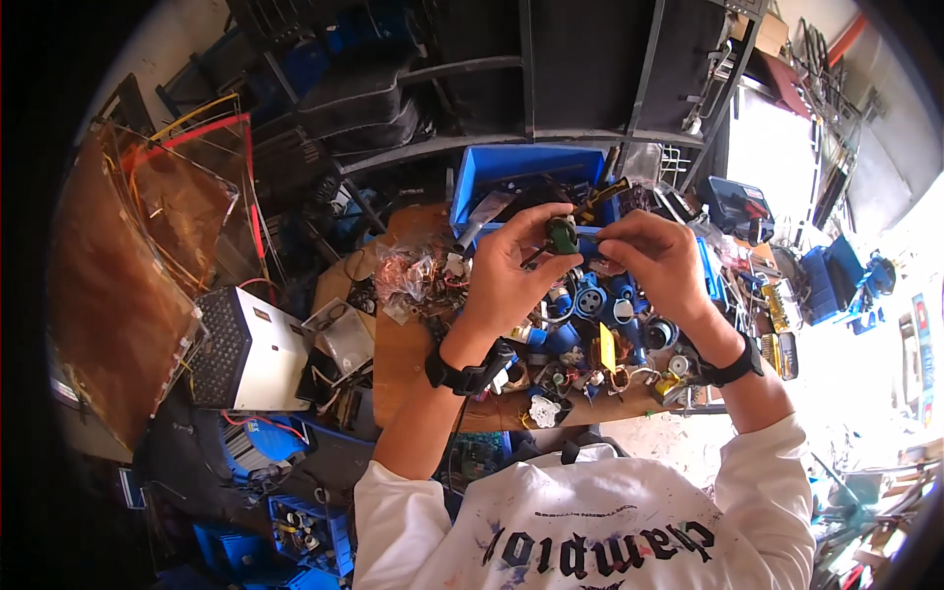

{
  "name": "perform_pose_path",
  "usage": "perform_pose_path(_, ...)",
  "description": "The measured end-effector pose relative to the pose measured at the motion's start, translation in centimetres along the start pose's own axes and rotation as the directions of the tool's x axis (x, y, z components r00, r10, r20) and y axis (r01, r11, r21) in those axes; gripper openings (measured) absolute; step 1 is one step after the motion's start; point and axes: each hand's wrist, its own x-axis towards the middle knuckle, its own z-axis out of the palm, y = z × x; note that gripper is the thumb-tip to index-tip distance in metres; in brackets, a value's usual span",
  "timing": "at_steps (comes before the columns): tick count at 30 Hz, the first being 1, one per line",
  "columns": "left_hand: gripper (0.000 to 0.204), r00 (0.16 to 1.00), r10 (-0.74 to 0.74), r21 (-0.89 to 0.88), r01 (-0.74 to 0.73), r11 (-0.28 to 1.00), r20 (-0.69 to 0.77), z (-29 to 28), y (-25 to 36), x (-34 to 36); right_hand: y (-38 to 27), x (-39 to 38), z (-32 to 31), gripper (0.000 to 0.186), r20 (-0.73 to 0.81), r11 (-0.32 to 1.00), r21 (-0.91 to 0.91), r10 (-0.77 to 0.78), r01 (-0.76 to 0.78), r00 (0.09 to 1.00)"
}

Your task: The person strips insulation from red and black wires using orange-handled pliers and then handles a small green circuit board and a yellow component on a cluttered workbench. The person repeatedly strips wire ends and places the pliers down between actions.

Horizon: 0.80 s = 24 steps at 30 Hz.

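Above the cluttered workbench, my left hand [511, 270] pinches a small round dark-green part [562, 236] between thumb and fingers. Its exact kind is too small to tell. To its right, at the same height, my right hand [657, 258] has thumb and fingertips closed together. What lies in that pinch, if anything, cannot be made out. Below both hands lie blue round connectors [590, 299], a blue cylindrical piece [562, 338] and a yellow card-like piece [606, 346] among loose wires.
A blue bin [531, 157] full of parts stands behind my hands. Clear plastic bags with copper-coloured wire [405, 275] lie to the left, near a white perforated metal case [264, 344]. Blue crates [313, 531] sit low at left. The wooden bench edge [629, 401] runs close to me.
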Motion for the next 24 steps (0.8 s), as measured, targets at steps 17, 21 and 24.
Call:
perform_pose_path(17,0.047,0.971,0.181,0.363,-0.114,0.925,-0.156,8.6,-2.5,-1.9,3.1,-1.4,-6.0,0.018,0.105,0.979,0.131,0.144,-0.157,0.984)
perform_pose_path(21,0.045,0.926,0.202,0.358,-0.079,0.930,-0.319,11.4,-5.7,-2.9,8.1,-1.8,-7.0,0.018,0.206,0.887,0.357,0.230,-0.292,0.951)
perform_pose_path(24,0.045,0.912,0.134,0.198,-0.060,0.978,-0.388,12.8,-7.1,-4.1,9.3,-2.3,-7.5,0.017,0.249,0.850,0.399,0.262,-0.345,0.932)
